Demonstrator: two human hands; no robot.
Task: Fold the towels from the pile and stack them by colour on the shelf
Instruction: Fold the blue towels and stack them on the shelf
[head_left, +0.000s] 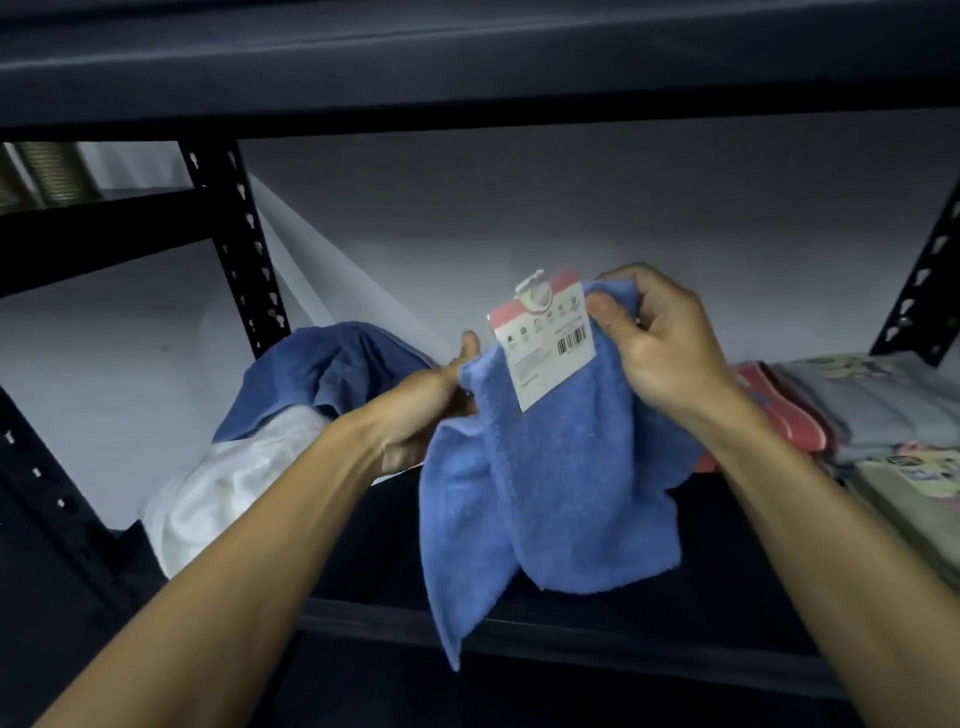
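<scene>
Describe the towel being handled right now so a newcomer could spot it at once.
Look at the middle of the dark metal shelf. Just in front of it, the left hand and the right hand hold up a light blue towel. Unlike the darker blue cloth on the left, it carries a white barcode tag.

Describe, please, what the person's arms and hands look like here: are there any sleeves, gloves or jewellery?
Both forearms are bare all the way to the bottom edge of the picture, with no sleeve in view. The left hand and right hand wear no gloves. No ring, watch or bracelet shows on the visible fingers or wrists.
</scene>
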